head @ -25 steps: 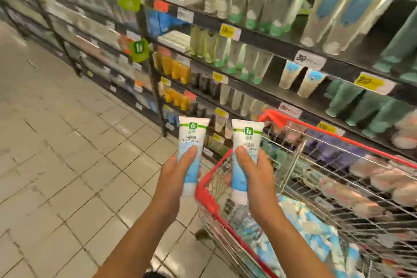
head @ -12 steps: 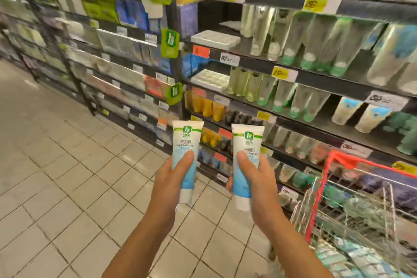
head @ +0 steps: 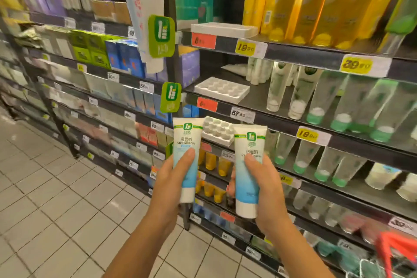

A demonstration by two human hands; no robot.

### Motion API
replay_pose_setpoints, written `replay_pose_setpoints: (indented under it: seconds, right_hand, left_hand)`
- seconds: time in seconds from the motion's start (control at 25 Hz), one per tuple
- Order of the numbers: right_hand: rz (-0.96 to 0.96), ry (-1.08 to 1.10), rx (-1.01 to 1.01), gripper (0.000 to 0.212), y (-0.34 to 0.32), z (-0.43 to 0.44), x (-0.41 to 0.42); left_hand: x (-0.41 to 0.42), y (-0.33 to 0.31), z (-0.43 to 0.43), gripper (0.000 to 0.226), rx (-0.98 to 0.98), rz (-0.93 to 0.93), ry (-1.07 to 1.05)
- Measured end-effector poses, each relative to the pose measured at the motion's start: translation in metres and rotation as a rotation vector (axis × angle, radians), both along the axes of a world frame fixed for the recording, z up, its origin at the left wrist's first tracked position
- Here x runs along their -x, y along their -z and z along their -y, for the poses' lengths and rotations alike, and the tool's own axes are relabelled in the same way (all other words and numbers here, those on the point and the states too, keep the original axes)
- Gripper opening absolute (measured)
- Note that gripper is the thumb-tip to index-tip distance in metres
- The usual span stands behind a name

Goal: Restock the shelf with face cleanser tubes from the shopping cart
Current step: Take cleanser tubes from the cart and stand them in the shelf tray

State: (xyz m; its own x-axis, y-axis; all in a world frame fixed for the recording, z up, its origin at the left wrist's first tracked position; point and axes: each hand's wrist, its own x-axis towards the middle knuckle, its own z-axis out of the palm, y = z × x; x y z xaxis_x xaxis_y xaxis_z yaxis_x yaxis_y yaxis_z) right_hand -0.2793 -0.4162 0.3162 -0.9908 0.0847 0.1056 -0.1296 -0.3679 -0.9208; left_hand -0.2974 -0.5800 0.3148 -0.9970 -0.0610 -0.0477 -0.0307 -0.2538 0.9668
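Two bare forearms [head: 144, 244] rise from the bottom edge, each hand wrapped round a soft plastic face cleanser tube. The left hand [head: 173, 178] grips the left tube [head: 187, 142] low on its body, thumb laid flat across the front. The right hand [head: 268, 187] grips the right tube [head: 248, 149] the same way, fingers curled behind. Both tubes stand cap-down with the flat crimped end up. They are smooth, white at the top with a green stripe and logo, fading to blue, with a white cap (the right one's print is partly under the thumb). They sit side by side, not touching, held in the air before the shelves. At the lower right, the red-rimmed wire shopping cart [head: 383, 246] shows, blurred. Pale square floor tiles [head: 56, 198] run off to the left. Beyond, the dark metal shelf [head: 293, 53] carries a white moulded tray [head: 222, 90] with round wells, clear tubes [head: 325, 97] with green caps, and glossy yellow boxes [head: 291, 2] above.
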Motion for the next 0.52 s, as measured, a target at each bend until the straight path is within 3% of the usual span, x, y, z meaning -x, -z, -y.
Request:
replay_pose_setpoints:
  seconds: [0.24, 0.52]
  right_hand:
    - [-0.136, -0.029, 0.042, 0.031, -0.049, 0.006, 0.092]
    - [-0.369, 0.088, -0.146, 0.027, -0.127, 0.019, 0.180]
  left_hand:
    - [0.094, -0.046, 0.004, 0.033, -0.101, -0.085, 0.054]
    - [0.175, -0.085, 0.021, 0.030, -0.129, -0.178, 0.124]
